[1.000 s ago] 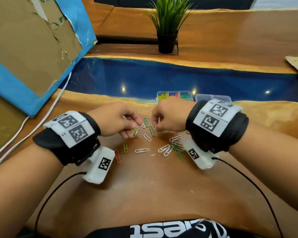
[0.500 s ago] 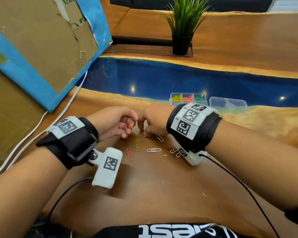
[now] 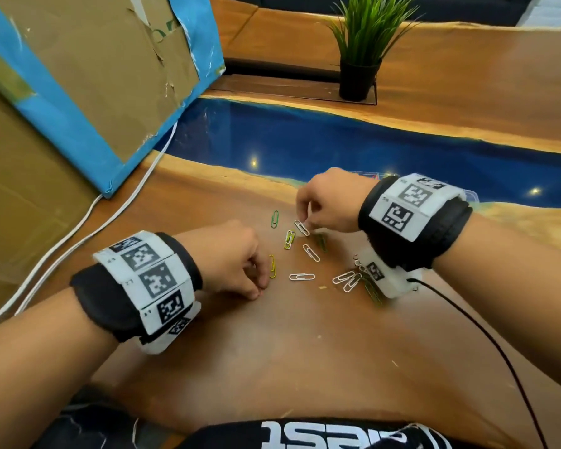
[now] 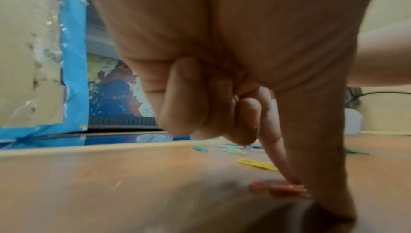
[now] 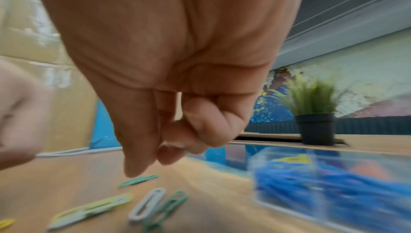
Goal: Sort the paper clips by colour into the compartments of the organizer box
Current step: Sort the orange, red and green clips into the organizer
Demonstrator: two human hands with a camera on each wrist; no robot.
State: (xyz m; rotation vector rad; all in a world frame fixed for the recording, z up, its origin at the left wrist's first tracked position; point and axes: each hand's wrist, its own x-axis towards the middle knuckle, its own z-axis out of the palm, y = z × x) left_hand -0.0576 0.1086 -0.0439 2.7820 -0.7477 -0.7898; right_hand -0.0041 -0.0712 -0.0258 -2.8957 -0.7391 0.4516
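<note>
Loose paper clips lie on the wooden table: a green one (image 3: pixel 275 218), white ones (image 3: pixel 311 252) (image 3: pixel 302 276), and a yellow one (image 3: pixel 272 266). My left hand (image 3: pixel 240 264) reaches down beside the yellow clip. Its index finger and thumb pinch an orange clip (image 4: pixel 280 188) flat on the table, and its other fingers are curled. My right hand (image 3: pixel 327 202) hovers over the white clip (image 3: pixel 302 227), thumb against curled fingers, with nothing visible in them. The clear organizer box (image 5: pixel 278 157) holds blue clips (image 5: pixel 333 184) on the right. In the head view my right wrist mostly hides it.
A cardboard box with blue tape (image 3: pixel 94 76) stands at the left, and a white cable (image 3: pixel 123 202) runs along it. A potted plant (image 3: pixel 360 69) sits at the back. A blue resin strip (image 3: pixel 337 147) crosses the table. A black cable (image 3: pixel 499 351) trails from my right wrist.
The hands have parted from the centre. My left hand dropped toward me onto the orange clip, and my right hand drew back to the right, uncovering the clips.
</note>
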